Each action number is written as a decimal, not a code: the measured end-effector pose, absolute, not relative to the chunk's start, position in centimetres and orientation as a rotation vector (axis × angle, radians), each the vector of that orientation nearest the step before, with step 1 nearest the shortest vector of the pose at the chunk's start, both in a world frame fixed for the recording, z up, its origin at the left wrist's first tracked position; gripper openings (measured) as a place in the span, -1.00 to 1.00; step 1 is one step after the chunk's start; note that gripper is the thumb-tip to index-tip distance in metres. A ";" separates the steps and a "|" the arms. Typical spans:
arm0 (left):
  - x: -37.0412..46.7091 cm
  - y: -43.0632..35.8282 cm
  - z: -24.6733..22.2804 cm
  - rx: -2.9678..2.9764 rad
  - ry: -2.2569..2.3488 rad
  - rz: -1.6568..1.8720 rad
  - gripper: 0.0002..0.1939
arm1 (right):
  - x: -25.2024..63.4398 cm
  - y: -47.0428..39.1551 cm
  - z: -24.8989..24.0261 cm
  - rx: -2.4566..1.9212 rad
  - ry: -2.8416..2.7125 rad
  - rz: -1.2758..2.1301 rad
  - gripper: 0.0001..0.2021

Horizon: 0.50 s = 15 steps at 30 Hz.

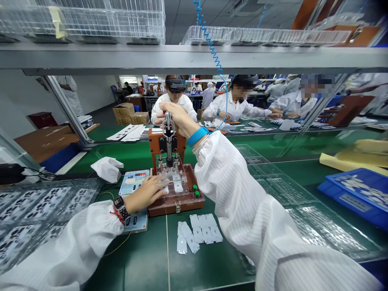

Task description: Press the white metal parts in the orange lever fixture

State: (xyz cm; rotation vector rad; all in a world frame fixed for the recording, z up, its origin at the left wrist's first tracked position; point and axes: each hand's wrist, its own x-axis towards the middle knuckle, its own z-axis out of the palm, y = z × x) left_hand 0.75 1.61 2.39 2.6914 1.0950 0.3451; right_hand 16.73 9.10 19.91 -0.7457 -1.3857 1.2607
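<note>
A small orange-brown test press [165, 207] stands on the green bench, with a clear plastic plate and pale boards [178, 186] at its bed. On top, my right hand [178, 117] is closed round the lever of the press's metal toggle clamp [169, 141]. My left hand [147, 192] lies with fingers stretched out at the left of the bed; its fingertips reach the clear plate, and I cannot tell whether they touch a board. Beneath my left wrist is a light blue meter box [135, 176] with a red display. Several white circuit boards [206, 228] lie before the press.
Left, a clear tray [75, 198] holds rows of parts. A crumpled white cloth [107, 169] sits behind the meter. Clear trays [303, 210] and a blue bin [354, 198] of white pieces are at right. A coiled blue cord [212, 44] hangs overhead. Co-workers sit across the bench.
</note>
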 end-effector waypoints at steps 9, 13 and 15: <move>-0.4 1.2 2.3 2.428 1.107 0.372 -0.39 | 17.6 10.1 21.1 -0.607 -1.578 0.945 -0.71; -3.3 0.6 2.8 2.372 1.096 0.601 -0.48 | 19.1 6.2 21.7 -0.423 -1.854 0.565 -0.49; -5.3 0.5 3.1 2.394 1.119 0.580 -0.51 | 19.4 3.5 20.4 -0.362 -1.950 0.440 -0.54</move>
